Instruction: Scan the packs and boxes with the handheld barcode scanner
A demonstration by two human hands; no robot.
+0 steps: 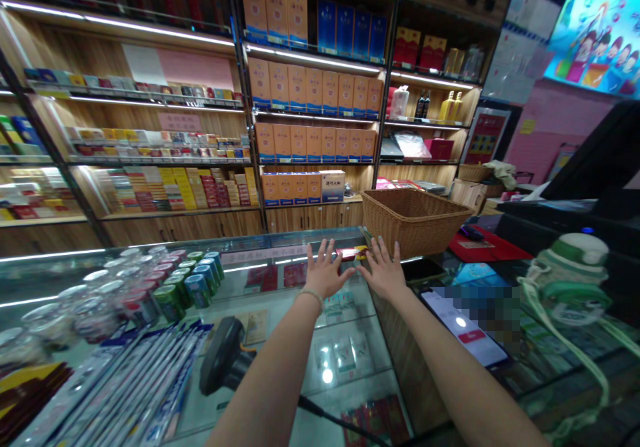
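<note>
So nearest me, toward the near edge of the glass-topped display counter (283, 293), there's a black plastic handheld scanner (220, 360) beside the left forearm, with a pile of long, thin, shiny-wrapped sticks (125, 380) to its left. Just off the right forearm lies a dark-framed phone (450, 310) with its screen lit, and further right stands a green-and-white rounded bottle (575, 280) with a pale green strap. Further in, rows of green and blue cans (183, 287) fill the left side. Toward the far edge, the left hand (325, 270) and right hand (384, 270) are both stretched out, backs up, fingers spread wide and pinching nothing, thumbs pointing at each other. The small red-and-yellow packet (345, 255) sits right between them near that edge; can't tell if either hand touches it. Just past the right hand there's a brown woven wicker basket (425, 230), then wooden wall shelves with orange-and-blue boxes (315, 90).
</note>
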